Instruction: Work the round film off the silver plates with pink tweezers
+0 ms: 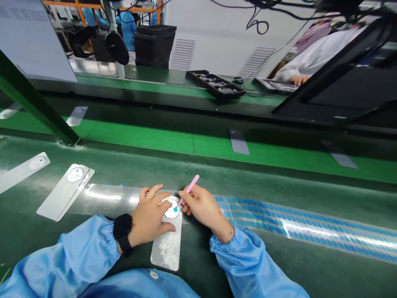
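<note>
My right hand (200, 206) is closed around pink tweezers (192, 183), tilted with the tip down. That tip meets a small blue round piece (175, 209) on the white round camera area of a phone back cover (167, 250). My left hand (151, 215), fingers spread, rests over the cover's upper left, with the index fingertip on the camera area and the thumb on the panel. To the right lies a clear film strip with rows of blue pieces (248, 211). A bare stretch of clear film (105, 198) extends on the left.
Two overlapping covers (62, 192) and another cover (23, 171) lie at left. Beyond the bench edge, a green conveyor belt (155, 136) carries several panels. A green post (37, 99) rises at left. A black tray (217, 85) and a person's hand (299, 79) are behind.
</note>
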Motion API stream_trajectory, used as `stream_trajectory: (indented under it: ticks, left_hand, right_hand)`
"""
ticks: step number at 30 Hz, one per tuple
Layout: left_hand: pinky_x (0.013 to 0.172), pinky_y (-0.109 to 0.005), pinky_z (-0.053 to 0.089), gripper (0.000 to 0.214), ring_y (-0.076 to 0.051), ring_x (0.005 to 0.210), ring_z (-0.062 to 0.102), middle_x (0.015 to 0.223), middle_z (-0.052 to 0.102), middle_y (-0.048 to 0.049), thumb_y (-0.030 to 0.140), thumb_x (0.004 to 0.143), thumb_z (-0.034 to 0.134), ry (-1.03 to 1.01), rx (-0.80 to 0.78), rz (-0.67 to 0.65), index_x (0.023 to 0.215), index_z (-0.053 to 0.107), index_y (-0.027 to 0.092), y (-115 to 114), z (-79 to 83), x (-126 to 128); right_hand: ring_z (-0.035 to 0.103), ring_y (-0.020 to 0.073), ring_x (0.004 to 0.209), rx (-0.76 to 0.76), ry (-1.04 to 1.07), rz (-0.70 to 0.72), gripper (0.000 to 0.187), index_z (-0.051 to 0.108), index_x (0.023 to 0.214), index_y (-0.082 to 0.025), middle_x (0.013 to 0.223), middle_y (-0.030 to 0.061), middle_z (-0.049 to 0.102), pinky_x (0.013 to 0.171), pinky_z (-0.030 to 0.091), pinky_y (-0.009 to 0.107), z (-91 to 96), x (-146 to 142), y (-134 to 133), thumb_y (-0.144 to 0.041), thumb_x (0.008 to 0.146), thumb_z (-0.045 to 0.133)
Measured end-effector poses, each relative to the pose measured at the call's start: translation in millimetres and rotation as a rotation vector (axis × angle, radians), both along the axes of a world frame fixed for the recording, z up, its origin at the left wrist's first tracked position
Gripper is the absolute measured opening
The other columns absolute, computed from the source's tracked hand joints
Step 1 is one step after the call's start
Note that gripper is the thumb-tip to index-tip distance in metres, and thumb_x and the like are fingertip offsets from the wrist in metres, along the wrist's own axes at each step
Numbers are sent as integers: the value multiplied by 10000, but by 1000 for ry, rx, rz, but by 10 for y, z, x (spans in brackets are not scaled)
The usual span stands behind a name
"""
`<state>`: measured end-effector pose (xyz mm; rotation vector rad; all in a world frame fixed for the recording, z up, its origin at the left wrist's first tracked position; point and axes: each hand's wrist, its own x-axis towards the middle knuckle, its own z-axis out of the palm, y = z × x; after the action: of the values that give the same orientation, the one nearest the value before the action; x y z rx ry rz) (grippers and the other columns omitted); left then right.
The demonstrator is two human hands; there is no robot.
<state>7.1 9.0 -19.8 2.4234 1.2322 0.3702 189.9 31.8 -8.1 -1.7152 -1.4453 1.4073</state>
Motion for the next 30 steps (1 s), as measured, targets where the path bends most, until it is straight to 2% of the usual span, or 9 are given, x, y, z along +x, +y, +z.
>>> stream_trajectory:
  ticks: [21, 30]
  left_hand:
    - [921, -566, 272, 357, -396, 1290, 322, 1281, 552, -94, 452, 729, 738, 88, 30, -62, 1015, 646, 261, -39, 37, -9]
    - [920, -556, 296, 309, -401, 1282, 309, 1296, 532, -94, 428, 746, 726, 132, 21, -41, 1018, 684, 288, -63, 78, 20]
  right_hand:
    - [596, 128, 438, 52, -31, 27, 133, 530, 726, -205, 495, -26, 609, 432, 446, 209, -2, 4, -20, -296, 823, 536]
    - [611, 139, 444, 64, -30, 12, 145, 558, 698, -201, 478, -17, 612, 450, 473, 225, -62, 13, -1, -297, 807, 562]
